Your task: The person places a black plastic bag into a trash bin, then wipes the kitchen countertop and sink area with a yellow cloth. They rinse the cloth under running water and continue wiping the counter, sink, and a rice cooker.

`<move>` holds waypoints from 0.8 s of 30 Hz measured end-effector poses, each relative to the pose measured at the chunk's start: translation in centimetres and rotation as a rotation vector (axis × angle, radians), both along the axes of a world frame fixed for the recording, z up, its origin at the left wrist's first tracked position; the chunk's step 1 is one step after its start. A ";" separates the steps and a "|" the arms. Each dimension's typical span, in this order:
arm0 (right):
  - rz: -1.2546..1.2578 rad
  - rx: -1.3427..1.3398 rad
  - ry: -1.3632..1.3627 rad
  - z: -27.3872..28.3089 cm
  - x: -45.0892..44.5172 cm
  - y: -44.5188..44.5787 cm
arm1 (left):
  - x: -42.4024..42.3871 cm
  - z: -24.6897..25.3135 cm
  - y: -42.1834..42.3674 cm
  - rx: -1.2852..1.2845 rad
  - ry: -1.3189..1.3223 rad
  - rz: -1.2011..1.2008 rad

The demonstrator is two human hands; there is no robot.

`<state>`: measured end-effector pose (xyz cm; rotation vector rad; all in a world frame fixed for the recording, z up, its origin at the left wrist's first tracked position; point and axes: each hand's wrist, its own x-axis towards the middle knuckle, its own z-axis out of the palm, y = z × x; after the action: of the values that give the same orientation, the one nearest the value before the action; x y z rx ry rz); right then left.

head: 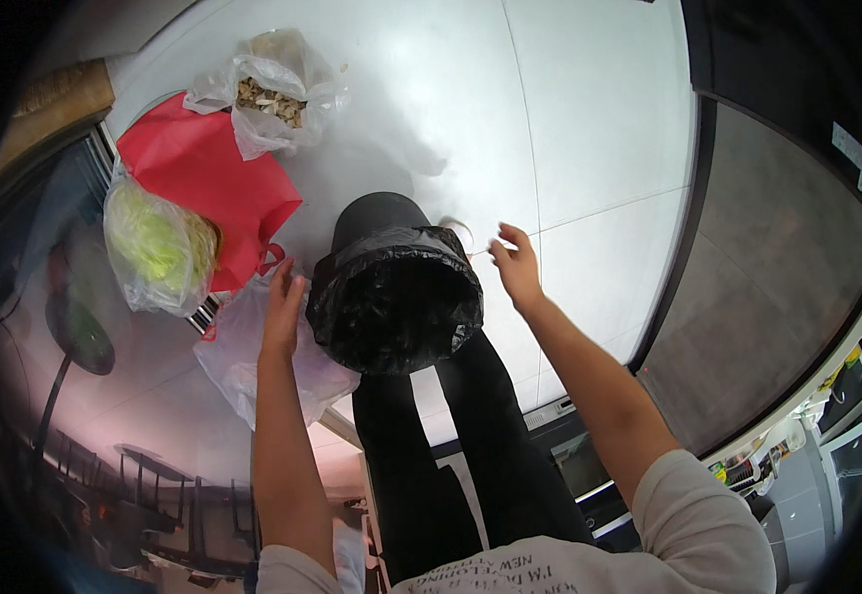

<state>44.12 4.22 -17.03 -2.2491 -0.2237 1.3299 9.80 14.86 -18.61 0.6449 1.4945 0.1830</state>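
In front of my legs stands a dark trash bin (379, 211) with a black plastic liner (393, 312) folded over its rim. The liner's mouth gapes toward me, and its inside is too dark to make out. My left hand (282, 304) is raised just left of the bin, fingers apart, holding nothing. On the other side, my right hand (516, 263) hovers over the floor with fingers loosely curled, also bare and clear of the liner. A pale translucent plastic bag (230, 364) sits behind my left forearm.
Leftward, a red bag (208, 163) lies beside a clear bag of pale green leafy vegetable (152, 245). Farther off is a translucent bag (282, 56) of brown pieces (271, 102). A dark reflective panel (30, 297) borders the left; a dark-framed grey panel (765, 282) borders the right.
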 end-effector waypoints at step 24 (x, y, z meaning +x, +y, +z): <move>0.902 -0.408 0.016 0.9 -9.4 6.4 | 5.0 9.7 -7.9 -0.133 0.048 0.344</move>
<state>34.75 10.64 -16.13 -2.5740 -1.1589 1.9636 14.77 6.93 -8.89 0.2843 1.6419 0.3304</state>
